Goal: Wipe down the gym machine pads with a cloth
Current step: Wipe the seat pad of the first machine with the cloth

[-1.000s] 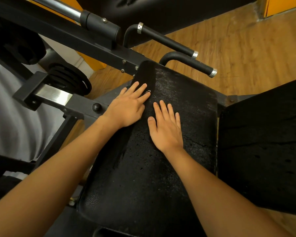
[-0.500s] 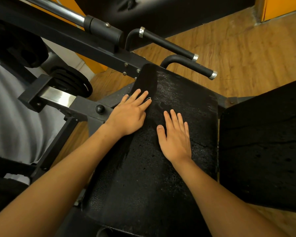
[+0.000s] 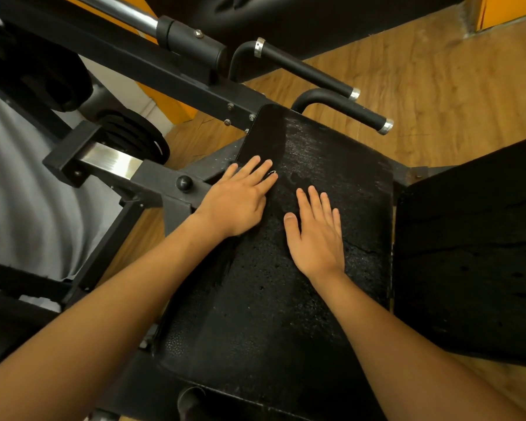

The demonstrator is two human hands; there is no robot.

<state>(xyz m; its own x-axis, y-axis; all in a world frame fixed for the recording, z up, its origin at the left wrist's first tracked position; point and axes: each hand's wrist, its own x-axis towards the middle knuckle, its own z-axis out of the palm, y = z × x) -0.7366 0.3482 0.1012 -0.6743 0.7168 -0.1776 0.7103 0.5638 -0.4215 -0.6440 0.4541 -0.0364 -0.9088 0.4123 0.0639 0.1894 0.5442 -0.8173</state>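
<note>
A worn black machine pad (image 3: 274,299) fills the middle of the head view, its upper part wet and speckled. My left hand (image 3: 237,202) lies flat on the pad's upper left edge with straight fingers. My right hand (image 3: 315,235) lies flat on the pad just right of it, fingers straight and pointing away from me. Neither hand holds anything. No cloth is in view. A second black pad (image 3: 474,247) stands to the right, cracked across its face.
Two black handle bars (image 3: 343,112) with silver caps stick out beyond the pad. The machine's black steel frame (image 3: 152,180) and a weight plate (image 3: 134,138) lie to the left. Wooden floor (image 3: 438,95) shows behind.
Both hands stayed flat on the pad. The right hand slid slightly back toward me and to the right; the view shifted a little.
</note>
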